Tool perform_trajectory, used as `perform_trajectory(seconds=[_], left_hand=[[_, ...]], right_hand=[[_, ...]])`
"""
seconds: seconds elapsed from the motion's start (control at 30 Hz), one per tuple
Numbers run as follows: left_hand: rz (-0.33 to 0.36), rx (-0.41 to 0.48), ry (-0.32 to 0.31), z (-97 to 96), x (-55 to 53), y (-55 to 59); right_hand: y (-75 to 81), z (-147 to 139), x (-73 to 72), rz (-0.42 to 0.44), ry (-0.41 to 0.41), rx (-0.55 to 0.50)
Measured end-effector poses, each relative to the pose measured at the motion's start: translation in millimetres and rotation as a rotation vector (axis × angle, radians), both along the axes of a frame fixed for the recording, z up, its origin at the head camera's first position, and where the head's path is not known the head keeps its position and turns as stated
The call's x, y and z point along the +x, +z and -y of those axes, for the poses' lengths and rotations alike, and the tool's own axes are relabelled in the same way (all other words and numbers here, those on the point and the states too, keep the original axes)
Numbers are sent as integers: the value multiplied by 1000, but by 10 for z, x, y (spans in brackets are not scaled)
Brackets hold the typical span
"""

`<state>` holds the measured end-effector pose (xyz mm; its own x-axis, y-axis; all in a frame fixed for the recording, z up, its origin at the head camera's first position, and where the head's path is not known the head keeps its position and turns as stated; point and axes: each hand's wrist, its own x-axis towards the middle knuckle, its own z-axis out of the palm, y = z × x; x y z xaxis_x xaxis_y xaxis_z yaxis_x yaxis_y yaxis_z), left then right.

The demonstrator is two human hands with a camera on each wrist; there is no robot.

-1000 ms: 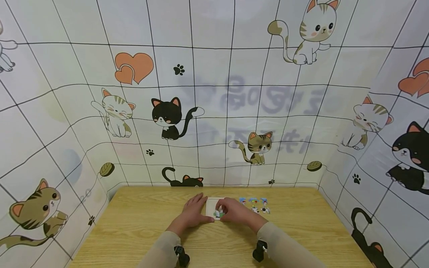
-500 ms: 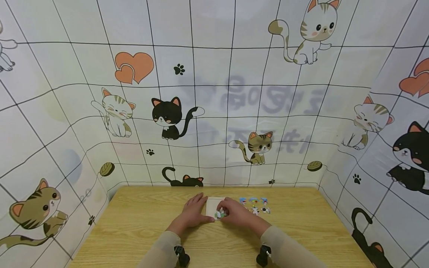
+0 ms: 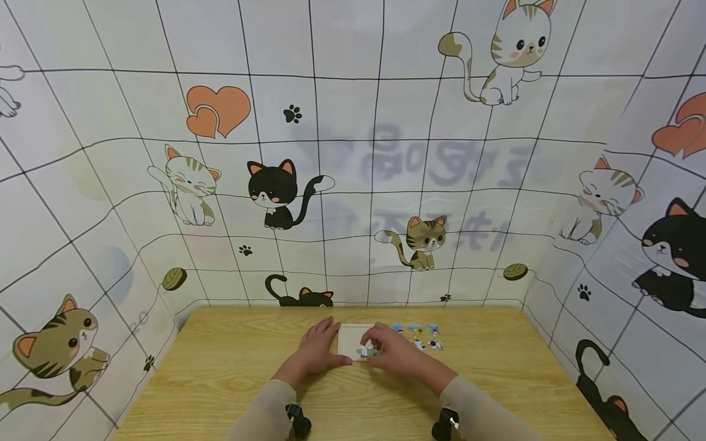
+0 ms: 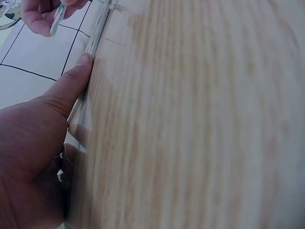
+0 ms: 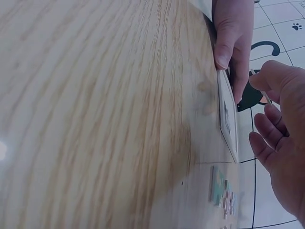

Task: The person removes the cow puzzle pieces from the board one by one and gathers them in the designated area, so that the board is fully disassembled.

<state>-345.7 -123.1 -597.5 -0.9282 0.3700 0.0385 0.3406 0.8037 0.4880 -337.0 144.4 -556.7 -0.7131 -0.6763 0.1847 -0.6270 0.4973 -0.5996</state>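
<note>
A small pale puzzle board lies on the table in the head view. My left hand rests at its left side, thumb along the near edge; in the left wrist view that thumb touches the board's side. Over the board's right half, my right hand pinches a green-and-white jigsaw puzzle piece. The piece shows edge-on between thumb and finger in the left wrist view, lifted off the board. In the right wrist view the right hand mostly hides it.
Several loose puzzle pieces lie in rows just right of the board; the right hand partly covers some. The wooden table reaches back to a cloth wall printed with cats and grid lines.
My right hand has shifted slightly right with the puzzle piece, which shows more plainly now. My left hand stays in place at the board.
</note>
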Motion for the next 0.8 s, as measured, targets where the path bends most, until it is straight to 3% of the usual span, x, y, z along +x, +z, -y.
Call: perform_trajectory(seconds=[0.37, 0.6, 0.8], left_hand=[[-14, 21, 7, -11, -8, -46], [-26, 42, 8, 21, -68, -162], [-5, 42, 5, 9, -27, -90]], right_hand=[[66, -185, 80, 40, -54, -42], [117, -339, 132, 72, -81, -47], [107, -437, 135, 57, -79, -62]])
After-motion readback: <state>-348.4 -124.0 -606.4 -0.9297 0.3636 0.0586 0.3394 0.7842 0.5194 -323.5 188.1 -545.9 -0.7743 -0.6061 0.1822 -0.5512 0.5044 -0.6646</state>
